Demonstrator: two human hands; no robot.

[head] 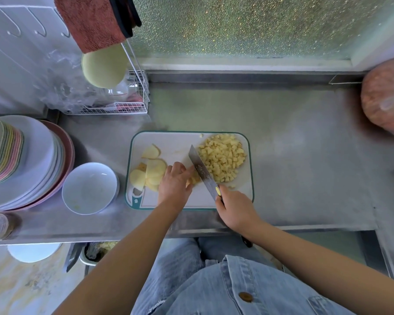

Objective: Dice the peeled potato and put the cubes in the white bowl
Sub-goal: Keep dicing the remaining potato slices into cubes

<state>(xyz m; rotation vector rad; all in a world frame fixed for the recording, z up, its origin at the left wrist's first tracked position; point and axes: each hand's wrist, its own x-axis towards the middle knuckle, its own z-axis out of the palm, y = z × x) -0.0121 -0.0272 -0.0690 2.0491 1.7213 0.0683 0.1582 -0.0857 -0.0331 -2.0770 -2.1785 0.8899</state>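
We look down on a steel worktop (293, 144) and our own two bare hands at a white, green-rimmed cutting board (245, 194). The step in hand is the dicing itself.

Our right hand (234, 209) has its grip wrapped round the handle of a kitchen knife (203, 171). The blade slants from that hand toward eleven o'clock, its edge down at the board. Our left hand (174, 183), at nine o'clock of the blade, has its grip curled like a claw over a small potato piece (195, 180). The knuckles are close against the flat of the blade, and we cannot tell whether they touch.

A heap of potato cubes (223, 155) lies at one o'clock on the board, just beside the blade on its other side. Uncut potato slices (154, 170) lie at nine o'clock on the board, partly under the left hand. The white bowl (90, 188) stands on the worktop just beside the board at nine o'clock, with no cubes in it. A stack of plates (32, 155) stands at its ten o'clock.

We judge the cutting to be well past half done. The next move calls for short, even cuts with the left fingertips tucked back from the edge. The slices come after that, then the transfer to the bowl.
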